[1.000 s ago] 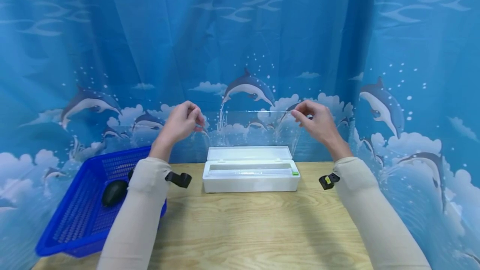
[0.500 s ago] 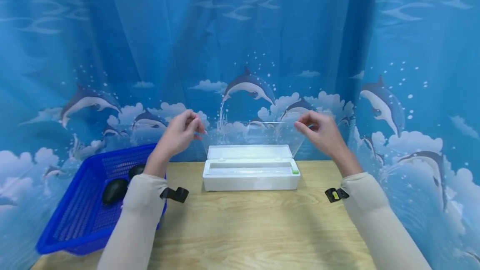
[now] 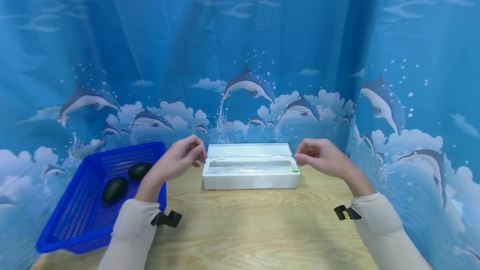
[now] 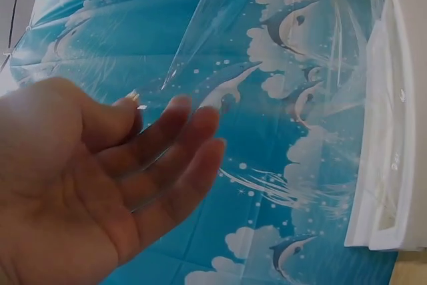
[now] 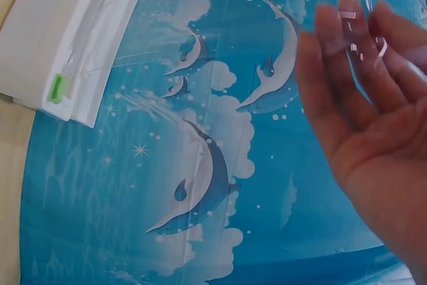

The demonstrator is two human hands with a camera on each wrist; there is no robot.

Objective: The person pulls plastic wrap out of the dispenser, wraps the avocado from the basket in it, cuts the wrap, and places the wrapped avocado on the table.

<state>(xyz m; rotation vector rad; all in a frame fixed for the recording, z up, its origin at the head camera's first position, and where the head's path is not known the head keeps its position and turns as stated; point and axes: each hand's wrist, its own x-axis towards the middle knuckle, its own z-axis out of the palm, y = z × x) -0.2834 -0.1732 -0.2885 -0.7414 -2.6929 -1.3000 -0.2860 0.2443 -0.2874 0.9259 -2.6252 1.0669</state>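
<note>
Left grip (image 3: 181,158) and right grip (image 3: 325,157): pinched film (image 4: 335,38)

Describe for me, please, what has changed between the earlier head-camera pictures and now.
The person's left hand and right hand have come down, lowering the thin, clear plastic film towards the open, white rectangular box. I see nothing newly taken hold of or let go. The box, the blue perforated plastic basket and the two dark, smooth oval objects inside it stayed put.
</note>
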